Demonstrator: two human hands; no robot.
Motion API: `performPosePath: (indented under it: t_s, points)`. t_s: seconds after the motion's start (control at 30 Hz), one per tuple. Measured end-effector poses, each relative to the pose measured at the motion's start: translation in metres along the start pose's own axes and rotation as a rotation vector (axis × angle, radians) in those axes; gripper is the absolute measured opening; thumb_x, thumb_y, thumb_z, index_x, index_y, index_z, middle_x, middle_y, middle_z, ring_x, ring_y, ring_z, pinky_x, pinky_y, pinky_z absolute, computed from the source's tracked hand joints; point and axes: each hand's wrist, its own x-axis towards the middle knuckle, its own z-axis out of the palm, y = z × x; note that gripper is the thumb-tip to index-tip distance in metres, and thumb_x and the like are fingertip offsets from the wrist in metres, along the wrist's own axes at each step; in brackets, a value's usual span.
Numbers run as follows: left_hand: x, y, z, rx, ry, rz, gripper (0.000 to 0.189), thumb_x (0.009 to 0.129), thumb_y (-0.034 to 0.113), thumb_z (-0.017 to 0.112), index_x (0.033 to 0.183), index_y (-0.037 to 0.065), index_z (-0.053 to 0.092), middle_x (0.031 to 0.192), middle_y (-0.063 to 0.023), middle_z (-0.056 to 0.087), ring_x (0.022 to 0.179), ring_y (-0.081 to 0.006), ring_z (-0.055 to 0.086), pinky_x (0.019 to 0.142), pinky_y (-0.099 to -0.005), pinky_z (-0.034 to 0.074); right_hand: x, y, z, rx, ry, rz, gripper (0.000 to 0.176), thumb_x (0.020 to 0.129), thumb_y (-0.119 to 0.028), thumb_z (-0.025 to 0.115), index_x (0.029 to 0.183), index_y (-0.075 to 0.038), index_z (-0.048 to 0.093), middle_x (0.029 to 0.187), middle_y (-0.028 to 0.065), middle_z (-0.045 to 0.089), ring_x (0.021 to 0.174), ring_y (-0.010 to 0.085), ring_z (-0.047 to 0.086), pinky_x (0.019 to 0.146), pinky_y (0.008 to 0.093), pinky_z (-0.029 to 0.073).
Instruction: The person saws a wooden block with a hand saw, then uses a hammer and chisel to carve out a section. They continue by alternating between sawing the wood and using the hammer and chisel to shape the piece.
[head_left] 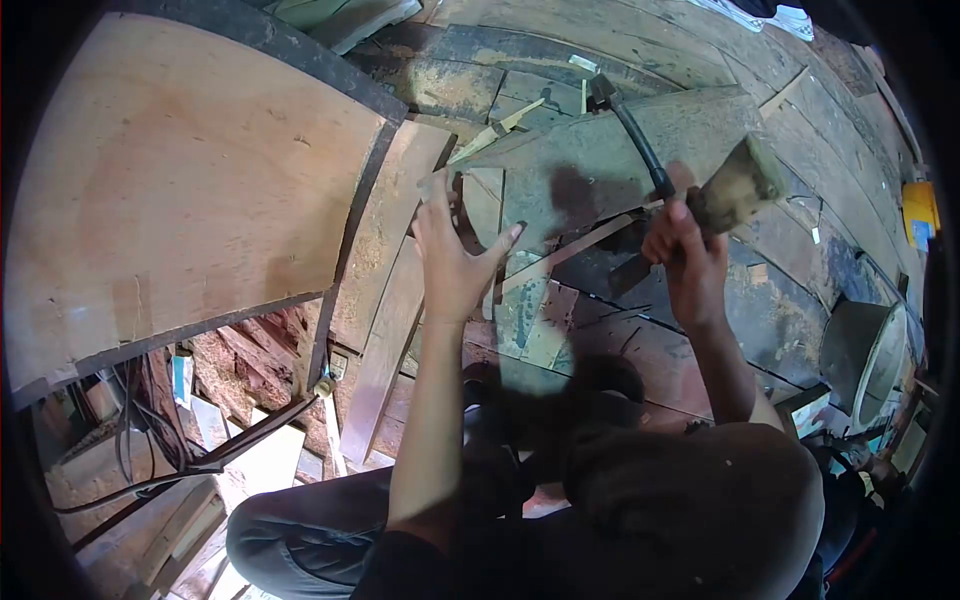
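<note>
My left hand (450,255) is open, thumb and fingers spread apart over a short wooden block (484,200) and the edge of a broad plank (620,140). Further right, my right hand (690,250) is closed around a mallet (738,190) with a thick, worn wooden head, slightly blurred; a flat dark end shows below the fist. A tool with a black shaft (640,145) and a hammer-like dark head reaches up and left from my right fingers over the plank. Whether that hand also grips this shaft, I cannot tell. A narrow wood strip (570,252) runs between the hands.
A large plywood panel (210,170) with a dark frame fills the left side. Cables (150,480), offcuts and sawdust lie below it. A round metal basin (860,350) stands at the right, a yellow object (917,213) beyond it. Wood slivers (495,130) lie on the floorboards.
</note>
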Motion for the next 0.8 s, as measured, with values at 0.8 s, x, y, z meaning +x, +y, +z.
performPosePath:
  t_s: [0.8]
  points:
    - [0.002, 0.002, 0.050, -0.268, -0.029, -0.049, 0.084, 0.071, 0.009, 0.082, 0.144, 0.006, 0.041, 0.123, -0.0102, 0.055, 0.102, -0.0198, 0.053, 0.092, -0.0324, 0.044, 0.094, 0.014, 0.096, 0.144, 0.230, -0.214, 0.017, 0.097, -0.008, 0.056, 0.084, -0.007, 0.045, 0.054, -0.0026, 0.036, 0.042, 0.0075, 0.030, 0.040, 0.0265, 0.024]
